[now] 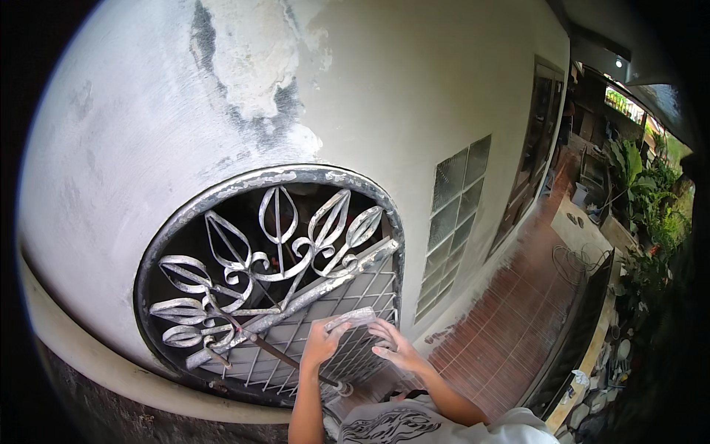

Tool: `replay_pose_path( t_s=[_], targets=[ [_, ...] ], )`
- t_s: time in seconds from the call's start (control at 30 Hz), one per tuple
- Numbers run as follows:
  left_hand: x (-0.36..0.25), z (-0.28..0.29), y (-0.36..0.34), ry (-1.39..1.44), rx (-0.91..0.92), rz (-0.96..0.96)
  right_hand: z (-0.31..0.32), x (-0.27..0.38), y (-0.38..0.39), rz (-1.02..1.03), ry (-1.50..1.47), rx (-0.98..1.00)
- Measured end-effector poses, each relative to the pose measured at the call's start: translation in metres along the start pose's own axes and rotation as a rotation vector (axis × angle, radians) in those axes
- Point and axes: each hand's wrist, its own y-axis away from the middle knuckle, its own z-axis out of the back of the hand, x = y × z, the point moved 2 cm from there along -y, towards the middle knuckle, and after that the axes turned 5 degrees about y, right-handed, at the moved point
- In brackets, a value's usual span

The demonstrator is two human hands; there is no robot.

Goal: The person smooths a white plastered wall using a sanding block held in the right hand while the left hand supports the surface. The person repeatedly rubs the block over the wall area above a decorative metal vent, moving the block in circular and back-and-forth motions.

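My left hand (320,344) grips a short whitish strip (353,318), dusty and folded-looking; its exact kind cannot be made out. My right hand (398,349) is at the strip's right end, fingers stretched apart and the upper fingertips at its edge. Both hands are in front of a metal window grille (292,314), which has leaf shapes and scrolls in worn, whitish paint. Below its slanting flat bar runs a criss-cross lattice (362,292). A dark rod (285,355) slants from the grille past my left wrist to a round pale end.
An arched frame with flaking paint (296,176) surrounds the grille. The pale wall (377,89) has a bare, peeling patch. To the right are glass blocks (452,214), a dark door (534,133), red floor tiles (499,333), a coiled cable (580,265) and plants (651,185).
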Motion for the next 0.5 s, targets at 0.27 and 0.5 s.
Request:
replay_pose_path(
  t_s=[0.27, 0.5],
  targets=[
    [0.04, 0.017, 0.053, 0.106, 0.121, 0.039, -0.036, 0.005, -0.009, -0.081, 0.123, 0.396],
    [0.043, 0.024, 0.061, 0.157, 0.102, -0.032, -0.048, 0.019, -0.013, 0.013, 0.037, 0.33]
  ],
)
